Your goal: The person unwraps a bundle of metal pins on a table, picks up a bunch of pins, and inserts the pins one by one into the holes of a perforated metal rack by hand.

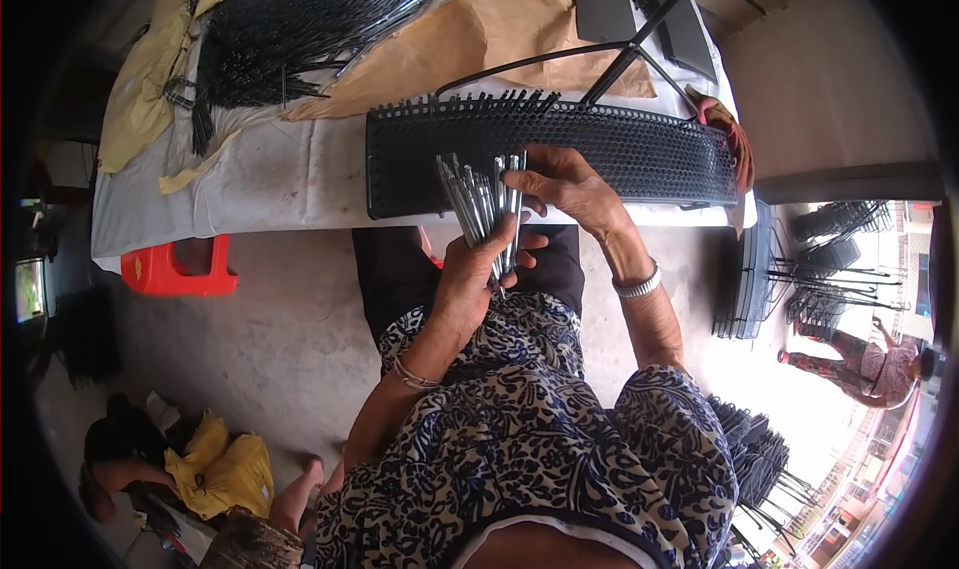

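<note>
My left hand (472, 277) is wrapped round a fanned bundle of thin, shiny metal rods (470, 194), held upright over the table's near edge. At the bundle's upper right, my right hand (571, 184) pinches the ends of some rods between thumb and fingers. Just beyond both hands lies a long black perforated metal panel (639, 154) with a mesh of round holes. A row of short dark rod ends (519, 99) sticks up along its far edge. My fingers partly hide the lower part of the bundle.
A big heap of dark rods (290, 39) lies far left on the white-covered table (270, 174), beside brown paper (430, 54). Black bars (631, 49) cross behind the panel. A red stool (180, 267) stands below left. Black racks (744, 269) and another person (889, 369) are at right.
</note>
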Demonstrator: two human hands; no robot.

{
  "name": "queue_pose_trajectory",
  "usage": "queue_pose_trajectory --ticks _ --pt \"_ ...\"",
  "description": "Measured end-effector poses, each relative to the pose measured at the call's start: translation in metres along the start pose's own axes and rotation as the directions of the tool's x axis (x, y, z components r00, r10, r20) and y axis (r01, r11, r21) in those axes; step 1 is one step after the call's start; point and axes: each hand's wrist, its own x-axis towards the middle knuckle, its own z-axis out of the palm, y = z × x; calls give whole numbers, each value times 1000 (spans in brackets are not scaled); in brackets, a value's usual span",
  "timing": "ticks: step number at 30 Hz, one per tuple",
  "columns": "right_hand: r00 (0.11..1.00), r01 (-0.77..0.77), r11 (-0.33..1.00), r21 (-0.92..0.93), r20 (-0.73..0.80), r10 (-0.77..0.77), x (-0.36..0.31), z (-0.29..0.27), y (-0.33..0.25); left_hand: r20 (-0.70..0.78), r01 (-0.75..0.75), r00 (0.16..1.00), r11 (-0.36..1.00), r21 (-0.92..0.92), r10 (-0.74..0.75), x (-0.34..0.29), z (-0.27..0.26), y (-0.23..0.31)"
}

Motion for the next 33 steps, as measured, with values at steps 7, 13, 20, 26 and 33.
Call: queue_pose_trajectory --ticks 7,13,20,26,33 --pt "1000 1 1000 15 -11 -1 -2 6 0 -22 -50 999 998 -47 49 -4 2 -1" --pt "998 38 998 -53 -46 -41 -3 8 -1 -78 -37 996 999 -40 34 -2 -1 2" --pt "994 42 998 -43 -100 -46 -6 7 -5 -82 -111 991 989 -98 103 2 -5 -1" --pt "781 397 857 -327 -370 -503 -24 14 -23 -93 -94 993 971 -218 75 10 -14 -4" --pt "795 417 310 -854 177 -581 -50 46 25 -85 -13 996 950 -311 -15 30 -30 -6"
